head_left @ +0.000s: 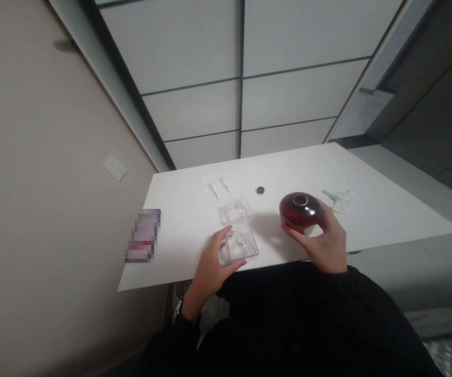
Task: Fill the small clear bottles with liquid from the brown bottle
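Observation:
My right hand (326,238) is wrapped around a round, dark red glass bottle (300,213), its open mouth facing up. The bottle is held over the front part of the table; whether its base touches the top is hard to tell. With thumb and fingers, my left hand (212,264) grips the near half of a clear plastic case (251,246) on the table. The case lies open, its other half folded out toward the back, and round shapes show in both halves. A small black cap (260,190) lies beyond the case, between the two hands.
Two small white pointed pieces (214,188) lie behind the case. Crumpled white tissue (339,200) sits right of the bottle. A pixelated flat object (143,235) rests at the left edge of the white table (187,209). Wall and panelled doors (194,104) border it.

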Motion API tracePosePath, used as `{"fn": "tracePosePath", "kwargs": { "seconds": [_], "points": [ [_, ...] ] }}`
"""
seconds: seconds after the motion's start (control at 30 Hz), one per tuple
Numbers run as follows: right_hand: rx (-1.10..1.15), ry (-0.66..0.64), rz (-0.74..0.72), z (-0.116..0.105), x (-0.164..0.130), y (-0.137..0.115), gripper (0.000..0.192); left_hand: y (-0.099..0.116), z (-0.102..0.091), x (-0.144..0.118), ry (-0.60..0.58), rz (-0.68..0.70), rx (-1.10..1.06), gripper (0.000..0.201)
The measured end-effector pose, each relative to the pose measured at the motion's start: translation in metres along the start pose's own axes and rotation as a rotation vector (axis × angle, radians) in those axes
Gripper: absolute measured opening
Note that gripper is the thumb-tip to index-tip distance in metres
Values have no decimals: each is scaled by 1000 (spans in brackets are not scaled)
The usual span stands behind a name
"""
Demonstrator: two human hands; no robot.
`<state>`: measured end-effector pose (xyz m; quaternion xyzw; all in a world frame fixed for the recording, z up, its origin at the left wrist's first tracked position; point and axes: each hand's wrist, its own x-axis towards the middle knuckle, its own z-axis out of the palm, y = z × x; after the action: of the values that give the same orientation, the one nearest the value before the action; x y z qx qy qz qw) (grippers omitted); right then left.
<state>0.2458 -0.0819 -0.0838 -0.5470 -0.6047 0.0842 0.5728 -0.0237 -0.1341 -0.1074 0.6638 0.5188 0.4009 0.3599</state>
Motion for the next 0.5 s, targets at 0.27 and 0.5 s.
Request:
{"fn": "tracePosePath", "kwargs": {
  "seconds": [0.27,0.5],
  "points": [
    [-128,-80,-243,-2,-6,-6,73,-1,6,8,-58,0,46,80],
    [-178,-168,-348,7,-13,-9,70,-6,9,6,-45,40,90,81]
  ]
}}
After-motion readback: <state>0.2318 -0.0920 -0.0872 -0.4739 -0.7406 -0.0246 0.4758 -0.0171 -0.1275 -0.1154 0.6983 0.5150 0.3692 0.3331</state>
